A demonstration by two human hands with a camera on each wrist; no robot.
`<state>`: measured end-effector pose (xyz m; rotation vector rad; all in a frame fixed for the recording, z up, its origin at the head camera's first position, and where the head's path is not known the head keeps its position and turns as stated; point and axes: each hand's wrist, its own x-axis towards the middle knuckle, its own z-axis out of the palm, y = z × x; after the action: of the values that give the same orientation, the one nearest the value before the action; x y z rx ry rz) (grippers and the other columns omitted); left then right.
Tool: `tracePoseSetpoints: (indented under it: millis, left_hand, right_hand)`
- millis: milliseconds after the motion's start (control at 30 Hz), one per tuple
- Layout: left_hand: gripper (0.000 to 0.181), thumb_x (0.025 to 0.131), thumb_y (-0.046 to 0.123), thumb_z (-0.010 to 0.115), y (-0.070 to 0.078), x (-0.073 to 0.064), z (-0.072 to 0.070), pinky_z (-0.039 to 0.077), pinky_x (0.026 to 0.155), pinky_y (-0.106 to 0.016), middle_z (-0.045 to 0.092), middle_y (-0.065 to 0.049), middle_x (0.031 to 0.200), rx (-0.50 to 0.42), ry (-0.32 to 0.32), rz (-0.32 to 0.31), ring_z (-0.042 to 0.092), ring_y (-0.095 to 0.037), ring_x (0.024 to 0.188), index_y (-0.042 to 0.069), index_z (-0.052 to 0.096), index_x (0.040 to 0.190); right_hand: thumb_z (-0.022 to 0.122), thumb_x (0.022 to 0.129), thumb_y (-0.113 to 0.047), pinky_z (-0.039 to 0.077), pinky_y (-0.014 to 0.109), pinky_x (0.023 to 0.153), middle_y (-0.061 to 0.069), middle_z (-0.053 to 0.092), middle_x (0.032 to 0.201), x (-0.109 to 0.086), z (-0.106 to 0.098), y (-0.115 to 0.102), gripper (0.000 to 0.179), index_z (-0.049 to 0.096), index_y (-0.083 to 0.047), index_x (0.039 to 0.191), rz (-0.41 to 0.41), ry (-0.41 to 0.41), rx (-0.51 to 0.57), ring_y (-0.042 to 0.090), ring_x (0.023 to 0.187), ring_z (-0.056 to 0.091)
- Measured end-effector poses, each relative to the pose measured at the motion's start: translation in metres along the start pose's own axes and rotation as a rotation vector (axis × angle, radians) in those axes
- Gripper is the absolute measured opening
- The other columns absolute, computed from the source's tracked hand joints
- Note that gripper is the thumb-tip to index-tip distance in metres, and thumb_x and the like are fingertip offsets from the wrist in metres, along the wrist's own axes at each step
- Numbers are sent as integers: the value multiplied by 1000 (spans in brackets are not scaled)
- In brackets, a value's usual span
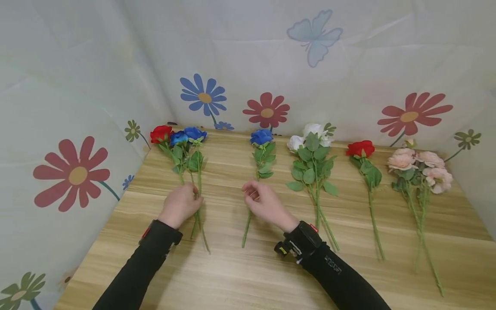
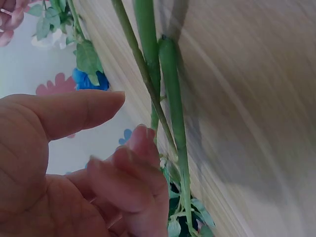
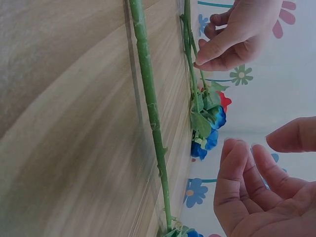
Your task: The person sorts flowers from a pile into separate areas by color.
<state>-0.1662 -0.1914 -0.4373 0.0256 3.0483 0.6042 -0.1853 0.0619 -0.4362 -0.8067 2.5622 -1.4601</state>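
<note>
At the left of the table lie a red rose point(image 1: 160, 134) and two blue roses point(image 1: 195, 133), their stems point(image 2: 173, 89) crossing near the lower ends. My left hand point(image 1: 181, 204) is over these stems; in its wrist view thumb and fingertips stand apart, with no stem between them. A single blue rose point(image 1: 261, 137) lies in the middle, stem point(image 3: 152, 106) towards me. Just above that stem hovers my right hand point(image 1: 268, 203), fingers loosely bent, a gap between thumb and fingertips point(image 3: 236, 148). Nothing is held in it.
Right of the middle lie white roses point(image 1: 312, 131) with crossed stems, then a red rose point(image 1: 361, 148) and a bunch of pink flowers point(image 1: 438, 179). A white curtain point(image 1: 240, 51) printed with flowers and a butterfly hangs behind the wooden table point(image 1: 232, 275).
</note>
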Motion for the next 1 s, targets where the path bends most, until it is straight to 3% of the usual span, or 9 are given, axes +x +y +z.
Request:
tracePoseSetpoints:
  millis: [267, 367, 433, 533, 700, 833, 1000]
  left_hand:
    - [25, 86, 23, 66, 3, 5, 3, 48, 57, -39, 65, -13, 85, 43, -41, -35, 56, -24, 66, 1, 65, 97]
    - [19, 86, 22, 65, 4, 7, 4, 44, 52, -35, 63, -9, 79, 46, -51, -39, 54, -22, 62, 3, 64, 89]
    - [19, 86, 21, 64, 5, 8, 5, 38, 47, -31, 56, -4, 67, 42, -55, -37, 48, -19, 56, 6, 60, 75]
    - [35, 85, 19, 63, 6, 10, 6, 24, 42, -26, 35, 3, 53, 30, -51, -28, 34, -14, 47, 13, 44, 57]
    - [48, 84, 17, 63, 5, 11, 7, 14, 43, -24, 18, 6, 51, 8, -44, -18, 18, -12, 45, 17, 28, 51]
    - [44, 85, 19, 63, 2, 13, 8, 16, 45, -25, 22, 4, 52, -42, -55, -30, 22, -13, 46, 16, 33, 52]
    - [24, 84, 21, 64, -5, 15, 7, 30, 50, -28, 46, -1, 61, -156, -63, -50, 41, -17, 54, 10, 55, 65]
  right_hand:
    - [53, 87, -3, 52, 32, 72, 7, 62, 88, -1, 1, 3, 22, 61, 4, 106, -9, 1, -6, 20, 81, 60]
    - [53, 88, -4, 52, 32, 72, 6, 62, 89, -2, 1, 4, 22, 60, 3, 107, -3, -3, -10, 19, 81, 59]
    - [53, 88, -4, 52, 31, 72, 5, 61, 89, -3, 1, 5, 22, 60, 2, 108, 1, -6, -31, 17, 80, 59]
    - [54, 88, -5, 51, 28, 71, 2, 60, 89, -3, 2, 6, 22, 60, 1, 108, -2, -12, -82, 14, 79, 58]
    - [54, 87, -6, 51, 27, 70, 1, 61, 88, -4, 2, 4, 22, 61, -1, 108, -18, -15, -136, 11, 78, 57]
    - [54, 87, -6, 51, 27, 69, 1, 61, 87, -5, 3, 3, 22, 61, -1, 107, -30, -8, -141, 12, 77, 58]
    - [55, 86, -6, 51, 27, 70, 1, 62, 87, -5, 3, 3, 22, 62, 0, 106, -32, -11, -154, 11, 78, 58]
